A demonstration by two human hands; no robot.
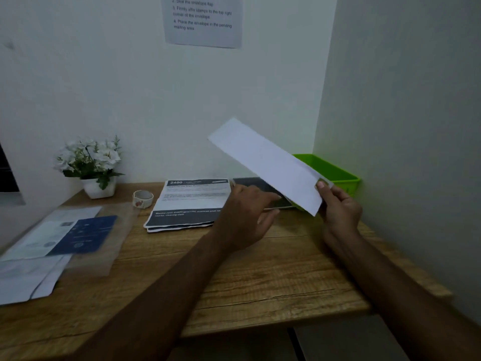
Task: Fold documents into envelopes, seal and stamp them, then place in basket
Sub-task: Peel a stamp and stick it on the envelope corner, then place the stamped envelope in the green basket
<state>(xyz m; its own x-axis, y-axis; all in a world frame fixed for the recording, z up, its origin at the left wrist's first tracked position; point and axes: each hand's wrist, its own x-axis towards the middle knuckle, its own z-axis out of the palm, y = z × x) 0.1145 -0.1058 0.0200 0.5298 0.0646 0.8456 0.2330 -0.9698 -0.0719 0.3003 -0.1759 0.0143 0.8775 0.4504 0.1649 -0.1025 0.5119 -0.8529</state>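
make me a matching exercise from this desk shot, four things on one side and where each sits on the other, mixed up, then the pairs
Things
1. white envelope
2. green basket
3. tape roll
4. flower pot

Places
A. far left of the desk, by the wall
B. held up in the right hand
C. far right corner of the desk
D. between the flower pot and the printed sheets

Pairs: 1-B, 2-C, 3-D, 4-A

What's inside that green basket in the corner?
Of the green basket only bare inner walls show, nothing poking above the rim. Its floor is hidden by its front wall and by the white envelope that the right hand pinches.
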